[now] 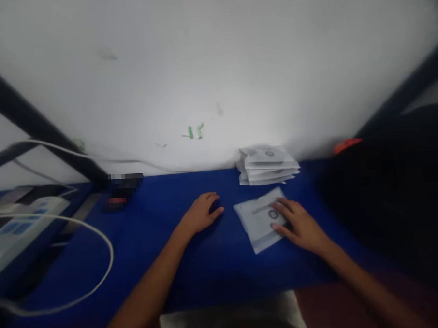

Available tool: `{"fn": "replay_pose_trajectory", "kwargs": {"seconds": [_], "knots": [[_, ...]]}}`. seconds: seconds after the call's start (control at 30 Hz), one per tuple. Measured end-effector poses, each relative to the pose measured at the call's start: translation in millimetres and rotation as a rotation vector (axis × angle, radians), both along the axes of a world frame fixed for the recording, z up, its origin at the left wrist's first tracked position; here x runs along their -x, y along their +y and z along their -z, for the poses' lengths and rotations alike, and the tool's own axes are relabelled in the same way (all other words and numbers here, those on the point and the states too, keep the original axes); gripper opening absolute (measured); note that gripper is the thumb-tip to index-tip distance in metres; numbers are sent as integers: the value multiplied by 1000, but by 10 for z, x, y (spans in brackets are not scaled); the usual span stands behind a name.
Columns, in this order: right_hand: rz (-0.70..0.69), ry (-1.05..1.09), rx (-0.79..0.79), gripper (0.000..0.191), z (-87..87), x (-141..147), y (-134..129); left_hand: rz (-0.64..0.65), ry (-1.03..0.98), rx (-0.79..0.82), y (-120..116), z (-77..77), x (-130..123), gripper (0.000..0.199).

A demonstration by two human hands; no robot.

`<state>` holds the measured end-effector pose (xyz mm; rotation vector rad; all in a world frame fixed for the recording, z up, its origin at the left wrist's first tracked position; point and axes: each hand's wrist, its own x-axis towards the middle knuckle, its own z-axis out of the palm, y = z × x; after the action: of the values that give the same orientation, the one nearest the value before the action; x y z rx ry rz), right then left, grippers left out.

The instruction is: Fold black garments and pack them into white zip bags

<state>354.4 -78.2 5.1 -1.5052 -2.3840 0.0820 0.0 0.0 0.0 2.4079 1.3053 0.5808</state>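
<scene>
My left hand (203, 213) is over the blue tabletop (224, 275), its thumb apart from the lightly curled fingers and nothing in it. To its right lies a flat white packet (258, 225) with dark print and a round mark. My right hand (297, 223) rests on the packet's right side, thumb and fingers spread across its top and hiding that edge. Just behind, close to the wall, several similar white packets (268, 164) are piled up, one with a round mark visible.
A white power strip (29, 230) lies at the left, with a pale cable (109, 256) looping over the table. A dark, partly blurred-out object (122, 192) sits near the back left. A large black shape (394, 190) fills the right side. Behind stands a white wall (214, 62).
</scene>
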Motion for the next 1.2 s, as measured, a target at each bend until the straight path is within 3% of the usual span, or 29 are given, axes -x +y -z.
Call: {"fn": "replay_pose_trajectory", "kwargs": {"seconds": [0.17, 0.3, 0.4, 0.47, 0.53, 0.63, 0.83, 1.03, 1.2], "knots": [[-390, -56, 111, 59, -137, 684, 90, -77, -176, -118, 20, -46, 2, 34], [-593, -51, 50, 62, -92, 1277, 356, -63, -201, -125, 9, -77, 7, 36], [-723, 31, -39, 38, -68, 1423, 509, -55, -172, -77, -11, -99, 22, 39], [-692, 137, -114, 34, -75, 1335, 592, -47, -148, -52, -24, -109, 26, 42], [-544, 231, -165, 34, -87, 1163, 677, -25, -114, -39, -35, -105, 18, 44], [-399, 205, -128, 36, -85, 936, 799, 24, -26, -18, -44, -71, -8, 45], [-415, 56, 23, 26, 12, 948, 898, 34, 79, 48, -35, 1, -31, 51], [-412, -76, -103, 23, -16, 1034, 880, 36, 113, 60, -78, -41, -44, 52], [-443, -110, -259, 26, -38, 1069, 824, -12, 90, 135, -158, -247, 3, 47]]}}
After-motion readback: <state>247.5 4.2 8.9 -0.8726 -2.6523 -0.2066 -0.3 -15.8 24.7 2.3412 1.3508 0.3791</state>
